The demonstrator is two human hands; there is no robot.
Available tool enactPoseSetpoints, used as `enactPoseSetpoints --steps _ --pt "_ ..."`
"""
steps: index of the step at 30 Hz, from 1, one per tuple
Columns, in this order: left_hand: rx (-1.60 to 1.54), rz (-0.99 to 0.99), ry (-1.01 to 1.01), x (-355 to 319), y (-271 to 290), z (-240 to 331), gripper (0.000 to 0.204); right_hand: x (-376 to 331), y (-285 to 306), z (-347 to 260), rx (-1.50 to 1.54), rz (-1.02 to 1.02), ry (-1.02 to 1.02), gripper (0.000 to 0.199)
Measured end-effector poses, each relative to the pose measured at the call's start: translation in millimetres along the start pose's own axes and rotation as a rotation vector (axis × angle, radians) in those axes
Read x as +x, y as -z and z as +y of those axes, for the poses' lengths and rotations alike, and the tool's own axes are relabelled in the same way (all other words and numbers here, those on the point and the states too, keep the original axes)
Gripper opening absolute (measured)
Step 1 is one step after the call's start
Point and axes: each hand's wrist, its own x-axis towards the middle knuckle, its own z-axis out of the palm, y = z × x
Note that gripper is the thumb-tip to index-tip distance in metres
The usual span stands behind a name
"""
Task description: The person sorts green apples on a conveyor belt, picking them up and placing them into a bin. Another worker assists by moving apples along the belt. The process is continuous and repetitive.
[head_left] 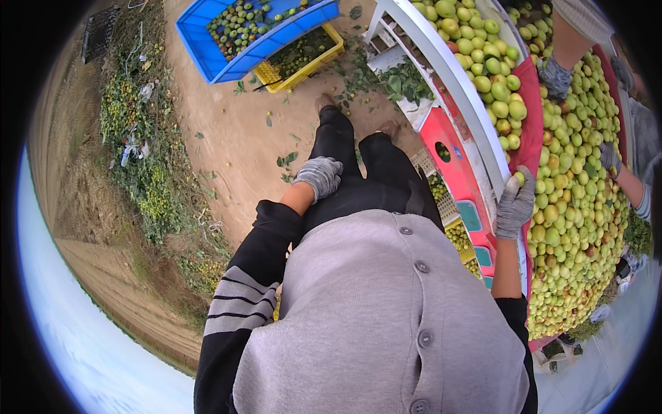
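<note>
My left hand (321, 179), in a grey knit glove, rests curled on my black-trousered thigh. Its fingers are closed, and what they hold, if anything, is hidden. At the edge of the sorting table, my right hand (516, 207), gloved in the same grey, is closed with a small green fruit (518, 178) showing between its fingertips. Beside that hand runs a red cloth (529, 131) along the table's rim. A heap of green jujube-like fruit (572, 200), some with brown patches, covers the table to the right. More such fruit (476, 52) fills a white-edged trough ahead.
A blue crate (207, 52) of fruit stands over a yellow crate (303, 72) on the dirt ground ahead. Leaves and dropped fruit lie around. Red panels (448, 165) front the table. Other people's gloved hands (555, 77) reach onto the heap. Discarded fruit (155, 190) lies far left.
</note>
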Motion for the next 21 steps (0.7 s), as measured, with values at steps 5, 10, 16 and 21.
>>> enactPoseSetpoints --steps 5,10,16,21 --pt "-0.04 0.177 0.117 -31 -8 43 0.018 1 4 7 0.08 -0.059 0.058 0.04" --pt "-0.075 0.17 0.197 -44 4 55 0.02 1 3 8 0.048 -0.003 0.132 0.037" --pt "-0.091 0.184 0.259 -39 16 31 0.021 0 1 1 0.039 -0.017 0.04 0.037" --pt "-0.03 0.022 0.277 -35 30 3 0.024 1 0 -7 -0.092 0.078 0.07 0.035"
